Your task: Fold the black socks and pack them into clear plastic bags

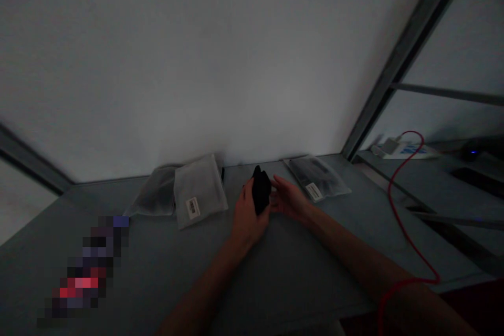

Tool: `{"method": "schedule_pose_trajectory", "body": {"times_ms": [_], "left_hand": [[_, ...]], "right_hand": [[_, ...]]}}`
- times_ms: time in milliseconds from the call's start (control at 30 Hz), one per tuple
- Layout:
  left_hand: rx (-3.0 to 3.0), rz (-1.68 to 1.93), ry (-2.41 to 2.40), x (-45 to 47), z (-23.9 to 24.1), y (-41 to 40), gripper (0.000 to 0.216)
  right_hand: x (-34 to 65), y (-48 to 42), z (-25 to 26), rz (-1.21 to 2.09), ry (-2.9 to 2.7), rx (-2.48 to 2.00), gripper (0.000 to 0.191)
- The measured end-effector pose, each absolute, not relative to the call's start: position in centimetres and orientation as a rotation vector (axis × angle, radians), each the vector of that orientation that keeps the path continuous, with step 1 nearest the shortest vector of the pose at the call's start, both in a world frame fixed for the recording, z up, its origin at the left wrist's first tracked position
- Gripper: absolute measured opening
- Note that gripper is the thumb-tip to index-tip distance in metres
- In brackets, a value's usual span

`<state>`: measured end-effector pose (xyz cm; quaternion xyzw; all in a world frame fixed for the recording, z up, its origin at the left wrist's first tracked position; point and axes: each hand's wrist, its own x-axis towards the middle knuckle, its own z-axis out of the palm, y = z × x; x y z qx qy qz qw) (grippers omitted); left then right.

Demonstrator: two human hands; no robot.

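Note:
A small black object (261,189), soft-looking and dark, stands between my two hands at the middle of the grey table (165,268). My left hand (248,215) wraps its fingers around the left side of the object. My right hand (287,199) touches the object from the right with its fingers curled against it. The light is dim, so what the object is cannot be made out.
Two frosted plastic bags (197,194) with a barcode label lie at the back left. Another clear bag (317,177) with dark contents lies at the back right. A red cable (397,210) runs along the right edge. A blurred patch (86,268) sits front left. A white wall stands behind.

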<state>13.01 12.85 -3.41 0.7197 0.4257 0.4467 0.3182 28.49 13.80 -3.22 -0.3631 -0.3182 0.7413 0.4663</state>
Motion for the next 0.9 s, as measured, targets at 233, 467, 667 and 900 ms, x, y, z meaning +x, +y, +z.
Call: {"method": "schedule_pose_trajectory", "body": {"times_ms": [233,467,667,900], "left_hand": [[1.422,1.303,1.073,12.9,-2.5,12.8,0.03],[1.421,1.535,1.284,12.2,-1.9,12.5,0.046],[1.837,1.502,1.494,12.3,-1.6,11.7,0.063],[2.192,0.915,1.38,13.4,-4.3,11.9,0.052]], "right_hand": [[27.7,13.4,-3.4,1.594,-0.892,-1.015,0.031],[29.9,14.8,-4.0,1.179,-1.021,-1.233,0.035],[32.6,15.8,-4.2,0.881,-1.168,-1.524,0.029],[31.8,15.5,-4.8,0.376,-1.317,-1.674,0.061]]}}
